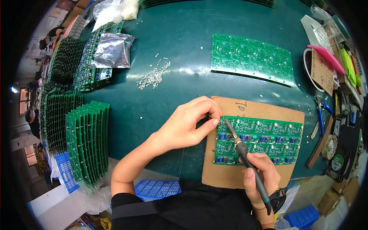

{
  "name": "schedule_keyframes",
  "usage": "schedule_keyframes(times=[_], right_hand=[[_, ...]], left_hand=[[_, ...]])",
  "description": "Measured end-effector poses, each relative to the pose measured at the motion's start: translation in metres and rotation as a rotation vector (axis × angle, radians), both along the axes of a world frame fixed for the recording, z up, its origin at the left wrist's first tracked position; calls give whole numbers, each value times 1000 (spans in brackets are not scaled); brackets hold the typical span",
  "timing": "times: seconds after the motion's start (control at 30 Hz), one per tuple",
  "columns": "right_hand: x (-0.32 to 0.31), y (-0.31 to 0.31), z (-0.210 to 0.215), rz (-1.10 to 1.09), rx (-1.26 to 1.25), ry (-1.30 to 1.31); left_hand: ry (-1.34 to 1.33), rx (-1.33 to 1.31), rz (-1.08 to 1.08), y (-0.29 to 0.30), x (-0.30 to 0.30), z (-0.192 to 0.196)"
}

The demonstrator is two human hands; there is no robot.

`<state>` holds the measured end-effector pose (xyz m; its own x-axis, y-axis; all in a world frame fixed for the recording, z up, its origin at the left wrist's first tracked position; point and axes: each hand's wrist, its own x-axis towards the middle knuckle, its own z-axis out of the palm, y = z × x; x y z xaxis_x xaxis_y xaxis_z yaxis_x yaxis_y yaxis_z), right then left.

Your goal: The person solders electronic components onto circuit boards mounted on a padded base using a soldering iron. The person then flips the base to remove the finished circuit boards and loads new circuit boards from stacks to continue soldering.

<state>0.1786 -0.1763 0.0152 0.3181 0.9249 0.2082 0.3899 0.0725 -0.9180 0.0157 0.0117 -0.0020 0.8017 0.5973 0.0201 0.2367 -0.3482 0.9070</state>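
My right hand (262,174) grips a soldering iron (245,153) by its dark handle, with the metal tip touching or just over the upper left part of a green circuit board panel (258,140). Rows of blue components and small white parts cover that panel. It lies on a brown cardboard sheet (230,176). At the panel's upper left corner, my left hand (191,122) is closed in a pinch, thumb against forefinger. A thin strand shows beside those fingertips; whether it is solder wire I cannot tell.
Another green circuit board panel (251,57) lies beyond the cardboard. Loose small white parts (153,78) are heaped left of centre. Upright boards (88,142) and a silver bag (113,50) stand left. Pliers (320,119), a wooden strip (320,142) and a fan (339,163) crowd the right edge.
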Motion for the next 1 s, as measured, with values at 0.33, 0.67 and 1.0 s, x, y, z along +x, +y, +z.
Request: schedule_keyframes(times=[0.33,0.67,1.0], right_hand=[[0,1,0,-3,7,-10],[14,-18,7,-149,37,-3],[17,-15,5,-76,-27,86]], left_hand=[[29,11,-51,7,4,-3],[48,121,-65,5,2,3],[65,313,19,-16,10,19]])
